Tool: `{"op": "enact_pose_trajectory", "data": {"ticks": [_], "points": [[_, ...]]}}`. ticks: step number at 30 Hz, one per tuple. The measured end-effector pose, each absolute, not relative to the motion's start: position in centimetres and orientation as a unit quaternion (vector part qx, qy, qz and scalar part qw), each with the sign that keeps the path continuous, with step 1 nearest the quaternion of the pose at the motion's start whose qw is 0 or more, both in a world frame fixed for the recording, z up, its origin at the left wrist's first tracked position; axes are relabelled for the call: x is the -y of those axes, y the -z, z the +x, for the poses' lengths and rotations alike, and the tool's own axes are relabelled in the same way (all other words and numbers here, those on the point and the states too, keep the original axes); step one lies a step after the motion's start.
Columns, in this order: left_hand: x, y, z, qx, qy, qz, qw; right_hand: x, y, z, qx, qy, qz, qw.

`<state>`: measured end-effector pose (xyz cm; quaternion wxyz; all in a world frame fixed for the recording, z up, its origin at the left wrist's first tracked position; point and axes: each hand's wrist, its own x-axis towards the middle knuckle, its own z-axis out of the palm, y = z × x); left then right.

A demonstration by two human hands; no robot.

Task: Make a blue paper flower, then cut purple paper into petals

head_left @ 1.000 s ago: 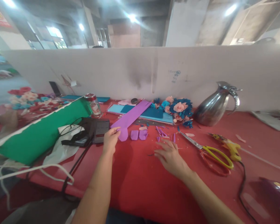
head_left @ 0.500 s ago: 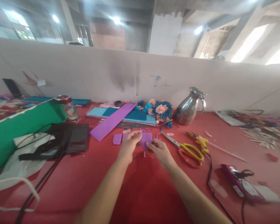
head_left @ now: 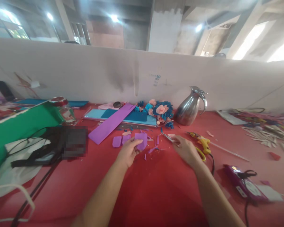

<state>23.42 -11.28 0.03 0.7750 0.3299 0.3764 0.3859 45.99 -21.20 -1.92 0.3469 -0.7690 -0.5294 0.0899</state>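
Observation:
My left hand [head_left: 127, 152] pinches a small purple crepe-paper piece [head_left: 142, 138] between thumb and fingers. My right hand [head_left: 186, 150] is closed over the middle of the scissors [head_left: 200, 154]; their blade tips stick out to its left and part of a yellow handle shows behind it. Two cut purple pieces, one partly behind my left hand, lie beside a purple square [head_left: 117, 142]. Purple scraps [head_left: 153, 149] are scattered between my hands. A long purple strip [head_left: 111, 124] rests across blue paper sheets [head_left: 144, 118].
Blue and pink paper flowers [head_left: 162, 109] and a metal jug [head_left: 189, 108] stand at the back. To the right are a yellow glue gun [head_left: 204, 145], its cord and a purple device [head_left: 244, 184]. On the left are a jar [head_left: 66, 112], a green panel [head_left: 33, 127] and black cables.
My right hand has let go of the purple piece and moved right onto the scissors. My left hand keeps the piece. The view has shifted slightly.

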Motion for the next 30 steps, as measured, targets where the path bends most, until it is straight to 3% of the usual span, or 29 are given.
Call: {"op": "enact_pose_trajectory", "data": {"ticks": [2,4,12,15,18,20,22,25,30], "points": [[11.1,-0.1,23.3,-0.356,-0.397,0.305,0.789,23.0,2.8,49.2,0.534,0.0,-0.817,0.22],[11.0,0.0,23.2,-0.346,-0.406,0.293,0.793,24.4,3.7,51.0,0.543,0.012,-0.828,0.14],[10.5,0.6,23.1,-0.359,-0.42,0.254,0.794,24.8,3.9,51.1,0.548,0.009,-0.834,0.059],[10.5,0.6,23.0,-0.381,-0.415,0.241,0.79,25.0,2.9,50.2,0.548,0.025,-0.829,0.109],[10.5,0.4,22.9,-0.383,-0.408,0.242,0.792,24.6,1.7,48.4,0.542,-0.013,-0.799,0.26],[10.5,0.1,22.8,-0.389,-0.409,0.229,0.793,23.6,0.8,46.4,0.542,-0.124,-0.728,0.402],[10.5,-0.3,22.6,-0.386,-0.413,0.206,0.799,22.3,0.0,44.2,0.515,-0.261,-0.657,0.485],[10.4,-0.7,22.4,-0.346,-0.436,0.186,0.81,20.7,-0.8,41.0,0.474,-0.365,-0.607,0.523],[10.6,-1.2,22.4,-0.302,-0.514,0.198,0.778,20.9,-1.0,37.7,0.49,-0.437,-0.569,0.495]]}}
